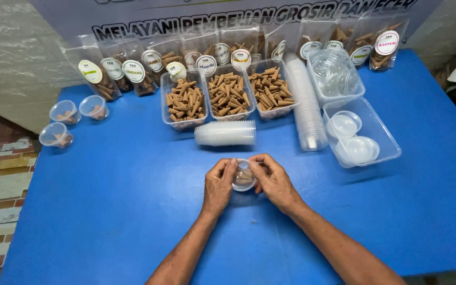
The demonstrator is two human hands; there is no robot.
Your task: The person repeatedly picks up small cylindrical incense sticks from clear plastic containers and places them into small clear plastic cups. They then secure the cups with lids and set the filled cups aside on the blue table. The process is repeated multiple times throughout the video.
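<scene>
Small clear cup (243, 177) between both hands (218, 184) (274, 182) over blue table (133, 211)

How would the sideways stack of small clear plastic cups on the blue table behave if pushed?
The sideways stack of small clear plastic cups lies on its rounded side, so it would probably roll. Thin and see-through, it looks light. The nested cups could slide apart on the blue table.

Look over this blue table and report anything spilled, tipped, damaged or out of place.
Nothing is spilled or damaged. The short cup stack and the long cup stack lie on their sides rather than upright, though tidily. Three small filled cups sit apart at the far left. Both hands, left hand and right hand, hold one small clear cup.
</scene>
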